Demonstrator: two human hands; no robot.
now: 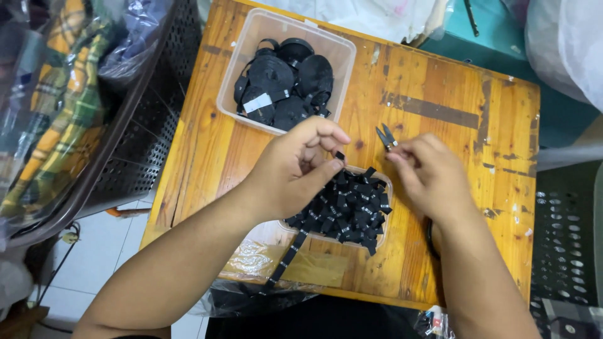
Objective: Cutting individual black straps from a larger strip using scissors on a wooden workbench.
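Note:
My left hand [295,168] pinches the end of a black label ribbon [290,254] between thumb and fingers; the strip runs down from the hand over the table's front edge. My right hand [433,176] grips small metal snips [385,136], blades pointing up and left, close to the ribbon end. Under both hands sits a small clear tray [384,229] heaped with several cut black labels [349,210].
A clear plastic tub [242,59] of black ribbon rolls [282,81] stands at the back of the wooden table [440,94]. A perforated dark basket [135,144] with bagged plaid fabric is at left. Crumpled plastic [257,260] lies near the front edge.

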